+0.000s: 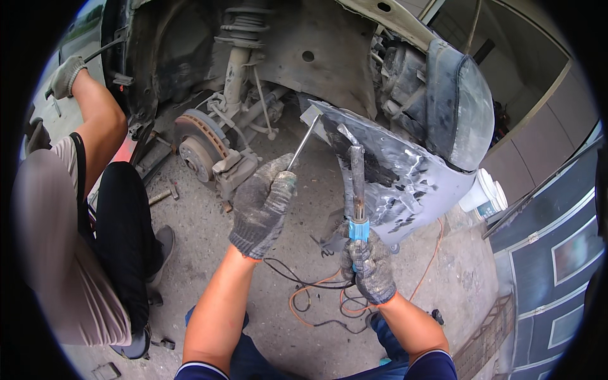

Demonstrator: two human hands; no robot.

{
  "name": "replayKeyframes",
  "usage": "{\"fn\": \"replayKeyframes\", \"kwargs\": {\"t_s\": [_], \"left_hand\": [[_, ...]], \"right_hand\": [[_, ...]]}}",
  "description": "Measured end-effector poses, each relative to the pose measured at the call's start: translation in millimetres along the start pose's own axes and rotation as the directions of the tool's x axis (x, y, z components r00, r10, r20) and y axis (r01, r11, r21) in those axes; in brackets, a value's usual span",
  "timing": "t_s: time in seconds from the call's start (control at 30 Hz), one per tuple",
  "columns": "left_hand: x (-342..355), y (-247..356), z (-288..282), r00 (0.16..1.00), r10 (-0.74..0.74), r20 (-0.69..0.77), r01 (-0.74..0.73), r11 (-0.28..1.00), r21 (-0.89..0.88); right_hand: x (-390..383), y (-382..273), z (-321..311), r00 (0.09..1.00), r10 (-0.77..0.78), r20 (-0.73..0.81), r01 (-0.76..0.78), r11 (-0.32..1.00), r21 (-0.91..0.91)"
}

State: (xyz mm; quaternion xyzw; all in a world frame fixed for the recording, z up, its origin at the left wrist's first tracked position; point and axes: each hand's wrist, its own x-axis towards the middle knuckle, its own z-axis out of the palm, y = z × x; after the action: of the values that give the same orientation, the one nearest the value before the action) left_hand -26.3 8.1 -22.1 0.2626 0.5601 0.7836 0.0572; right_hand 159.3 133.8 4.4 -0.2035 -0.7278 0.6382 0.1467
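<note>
Gripping rod (304,144), left hand (261,209); blue-collared tool (358,187), right hand (370,268).

Gripping rod (304,143) in gloved left hand (261,206), between 8 and 9, aimed at 1, ending at grey panel's (392,190) upper-left corner; can't confirm contact. Holding tool (358,183) in gloved right hand (370,263) near 5, with blue collar (358,230), aimed at 12, in front of panel. At 10: brake disc (199,142). At 11: strut (236,71). At 2: headlight (468,107). At 3: buckets (478,190). Between 5 and 6: looped cables (310,284) on floor (196,247).
</note>
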Motion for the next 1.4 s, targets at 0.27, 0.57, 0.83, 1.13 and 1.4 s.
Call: {"fn": "replayKeyframes", "kwargs": {"t_s": [0.27, 0.57, 0.83, 1.13, 1.4], "left_hand": [[-0.6, -0.3, 0.0, 1.0, 0.025, 0.002, -0.025, 0.999, -0.023], [-0.3, -5.4, -7.6, 0.811, 0.582, 0.055, -0.524, 0.682, 0.511], [-0.4, -4.9, -3.5, 0.784, 0.62, 0.014, -0.526, 0.652, 0.546], [-1.5, -6.5, -5.3, 0.773, 0.631, 0.065, -0.549, 0.616, 0.565], [-2.0, -0.6, -3.8, 0.818, 0.569, 0.081, -0.494, 0.624, 0.605]], "right_hand": [[-0.3, 10.6, -11.0, 1.0, 0.005, -0.026, -0.005, 1.0, 0.03], [-31.2, 43.7, -28.1, 0.996, -0.069, -0.061, 0.065, 0.996, -0.057], [-33.8, 51.1, -32.1, 0.994, -0.103, -0.046, 0.097, 0.988, -0.118], [-35.9, 39.5, -25.0, 0.997, -0.073, -0.031, 0.074, 0.997, 0.021], [-36.8, 36.2, -22.3, 0.997, -0.066, -0.038, 0.067, 0.997, 0.032]]}}
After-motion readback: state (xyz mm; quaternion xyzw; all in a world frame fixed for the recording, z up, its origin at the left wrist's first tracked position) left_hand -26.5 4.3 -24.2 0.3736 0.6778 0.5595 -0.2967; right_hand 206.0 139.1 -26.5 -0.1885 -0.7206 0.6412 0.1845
